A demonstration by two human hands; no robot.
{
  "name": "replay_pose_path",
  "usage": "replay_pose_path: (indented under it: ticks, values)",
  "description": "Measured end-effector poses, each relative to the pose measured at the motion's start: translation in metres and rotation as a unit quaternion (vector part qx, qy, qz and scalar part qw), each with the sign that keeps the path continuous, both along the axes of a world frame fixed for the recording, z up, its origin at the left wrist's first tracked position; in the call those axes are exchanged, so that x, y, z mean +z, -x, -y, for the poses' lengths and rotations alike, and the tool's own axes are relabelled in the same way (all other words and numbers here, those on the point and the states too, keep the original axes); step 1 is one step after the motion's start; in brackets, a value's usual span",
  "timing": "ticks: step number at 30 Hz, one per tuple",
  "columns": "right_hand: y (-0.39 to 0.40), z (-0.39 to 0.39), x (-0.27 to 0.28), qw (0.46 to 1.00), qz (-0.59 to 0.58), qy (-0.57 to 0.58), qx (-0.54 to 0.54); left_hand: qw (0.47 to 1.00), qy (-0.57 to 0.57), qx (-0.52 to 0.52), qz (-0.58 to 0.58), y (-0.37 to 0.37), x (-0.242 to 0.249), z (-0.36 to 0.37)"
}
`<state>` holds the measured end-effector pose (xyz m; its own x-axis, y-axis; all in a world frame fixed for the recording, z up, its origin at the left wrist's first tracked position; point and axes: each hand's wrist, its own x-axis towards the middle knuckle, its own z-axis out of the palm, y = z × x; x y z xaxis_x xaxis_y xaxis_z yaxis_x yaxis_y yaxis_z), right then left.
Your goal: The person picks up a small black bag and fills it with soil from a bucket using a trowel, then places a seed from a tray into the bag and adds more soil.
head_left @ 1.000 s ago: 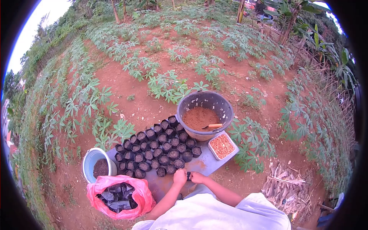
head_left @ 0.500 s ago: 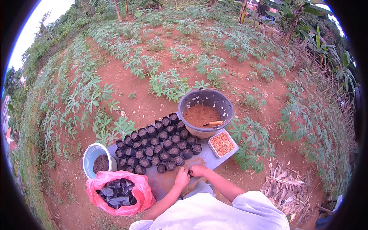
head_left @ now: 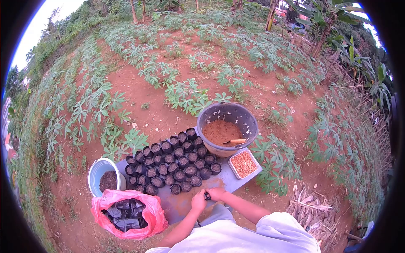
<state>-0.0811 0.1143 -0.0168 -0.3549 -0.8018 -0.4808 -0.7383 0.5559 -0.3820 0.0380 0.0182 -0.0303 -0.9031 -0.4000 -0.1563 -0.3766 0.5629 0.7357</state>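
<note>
My left hand and my right hand meet at the near edge of the grey table. Between their closed fingers they hold a small black polybag, mostly hidden by the hands. Just beyond them, several black polybags filled with dark soil stand upright, packed in rows. To the left, a pink plastic bag holds folded empty black polybags.
A light-blue bucket with dark soil stands left. At the table's far right sit a dark tub of brown soil with a wooden-handled trowel and a white tray of orange-pink seeds. Leafy plants grow beyond.
The view has shifted slightly. Both hands stay together, and more of the black polybag shows between their fingers. The rows of filled bags stay as they were.
</note>
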Motion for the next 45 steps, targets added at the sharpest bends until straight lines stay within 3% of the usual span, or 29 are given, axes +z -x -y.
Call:
replay_pose_path:
  ticks: [5,11,17,21,24,26,32,36,38,41,45]
  values:
    - [-0.003,0.013,-0.011,0.997,-0.03,-0.074,0.009,0.999,-0.017,0.024,0.026,0.005,-0.008,0.0]
    - [0.0,0.009,-0.011,0.999,-0.018,-0.051,-0.003,0.997,-0.061,0.047,0.0,0.006,-0.01,0.0]
    - [-0.01,0.001,-0.006,0.998,-0.009,0.003,-0.062,0.999,-0.028,0.021,0.013,0.007,-0.011,0.001]
    - [-0.024,-0.008,-0.026,0.99,-0.01,0.019,-0.143,0.994,0.07,0.009,0.08,0.011,0.0,0.0]
    - [-0.029,-0.012,-0.028,0.977,0.021,0.083,-0.196,0.99,0.085,-0.023,0.109,0.011,0.011,-0.003]
    - [-0.032,-0.014,-0.023,0.914,0.244,0.034,-0.322,0.988,0.084,-0.042,0.125,0.006,0.023,-0.007]
    - [-0.02,-0.02,-0.042,0.886,0.292,0.06,-0.354,0.987,0.111,-0.068,0.092,-0.004,0.023,-0.01]
    - [-0.015,-0.023,-0.03,0.914,0.233,0.081,-0.322,0.983,0.155,-0.078,0.067,0.001,0.003,-0.006]
    - [-0.009,-0.024,-0.029,0.978,0.1,0.101,-0.155,0.979,0.178,-0.08,0.064,-0.001,-0.001,-0.008]
    - [-0.005,-0.022,-0.004,0.989,0.053,0.058,-0.128,0.984,0.151,-0.076,0.059,0.002,0.005,-0.008]
    - [0.003,-0.021,-0.002,0.992,0.074,0.011,-0.099,0.989,0.102,-0.081,0.067,0.001,0.01,-0.005]
